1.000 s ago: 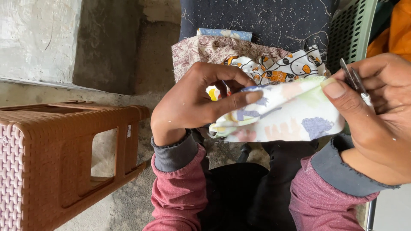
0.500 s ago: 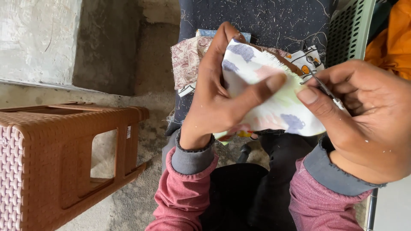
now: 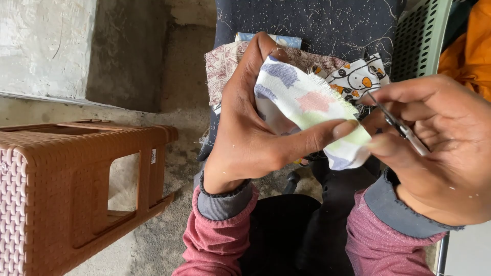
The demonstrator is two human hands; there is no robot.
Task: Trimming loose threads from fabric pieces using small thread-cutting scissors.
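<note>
The left hand grips a white fabric scrap with purple, pink and pale green blotches, thumb stretched across its lower edge and fingers curled behind its top. The scrap's upper right edge is frayed. Just to the right, the right hand is closed around small metal snips, whose tips sit close to the frayed edge; whether they touch the cloth cannot be told. Both wrists wear grey cuffs on pink sleeves.

Behind the hands, a small pile of printed fabric pieces lies on a dark cushion flecked with white threads. A pale green perforated panel stands at the upper right. To the left, well apart, a brown woven-look plastic stool carries a small white sticker on one leg. Bare concrete floor lies open between the stool and the hands.
</note>
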